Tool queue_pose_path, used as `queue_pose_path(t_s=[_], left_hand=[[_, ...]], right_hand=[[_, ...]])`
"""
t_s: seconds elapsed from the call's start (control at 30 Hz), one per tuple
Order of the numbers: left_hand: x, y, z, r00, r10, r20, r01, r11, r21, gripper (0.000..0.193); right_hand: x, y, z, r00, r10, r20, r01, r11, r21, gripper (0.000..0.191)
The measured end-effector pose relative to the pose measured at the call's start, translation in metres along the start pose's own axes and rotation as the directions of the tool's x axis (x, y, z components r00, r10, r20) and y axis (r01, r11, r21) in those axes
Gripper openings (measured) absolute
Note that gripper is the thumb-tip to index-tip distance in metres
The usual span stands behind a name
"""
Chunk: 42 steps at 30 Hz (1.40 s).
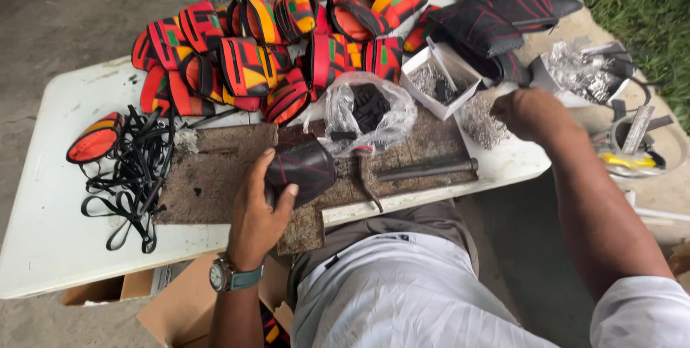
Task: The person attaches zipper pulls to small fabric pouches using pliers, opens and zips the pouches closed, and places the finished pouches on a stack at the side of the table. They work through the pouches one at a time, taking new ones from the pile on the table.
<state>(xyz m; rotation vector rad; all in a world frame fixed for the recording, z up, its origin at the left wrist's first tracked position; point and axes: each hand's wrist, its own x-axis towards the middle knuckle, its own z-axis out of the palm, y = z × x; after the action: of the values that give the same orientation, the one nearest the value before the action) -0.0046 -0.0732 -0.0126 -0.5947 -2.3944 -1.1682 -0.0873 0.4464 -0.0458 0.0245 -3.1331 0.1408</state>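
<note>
Fingers of the left hand (260,208) clasp a black pouch (302,168); right hand (528,112) hides its fingertips over silver rivets (480,125), grip unclear.

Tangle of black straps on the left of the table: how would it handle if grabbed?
The black straps look thin and lie in loose, drooping loops, so they are probably floppy and light. The loops overlap, so lifting one would likely drag others along. One end lies against the orange pouch, which might get tugged too.

Colourful pouches (273,53) heaped on the white table (50,233) — black straps (136,168) beside them.
</note>
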Motion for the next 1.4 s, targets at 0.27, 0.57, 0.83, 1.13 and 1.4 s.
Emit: queue_pose_path(t_s=[0.27,0.57,0.83,1.13,1.4], left_hand=[[0.018,0.016,0.055,0.92,-0.252,-0.299,0.117,0.907,-0.403,0.054],[0.029,0.013,0.054,0.896,-0.276,-0.348,0.207,0.953,-0.221,0.038],[0.015,0.024,0.048,0.889,-0.174,-0.424,0.026,0.943,-0.333,0.036],[0.019,0.038,0.054,0.905,-0.102,-0.412,-0.021,0.959,-0.284,0.038],[0.019,0.042,0.057,0.916,-0.125,-0.381,0.027,0.967,-0.254,0.038]], right_hand=[[0.007,0.0,0.025,0.991,0.123,0.042,-0.121,0.991,-0.052,0.024],[0.001,0.019,0.024,0.985,0.062,-0.161,-0.022,0.97,0.243,0.019],[-0.007,0.026,0.019,0.959,0.24,-0.151,-0.029,0.614,0.789,0.019],[-0.031,-0.036,0.012,0.963,0.238,-0.126,0.128,0.008,0.992,0.012],[-0.041,-0.115,0.005,1.0,-0.007,-0.018,0.016,-0.218,0.976,0.015]])
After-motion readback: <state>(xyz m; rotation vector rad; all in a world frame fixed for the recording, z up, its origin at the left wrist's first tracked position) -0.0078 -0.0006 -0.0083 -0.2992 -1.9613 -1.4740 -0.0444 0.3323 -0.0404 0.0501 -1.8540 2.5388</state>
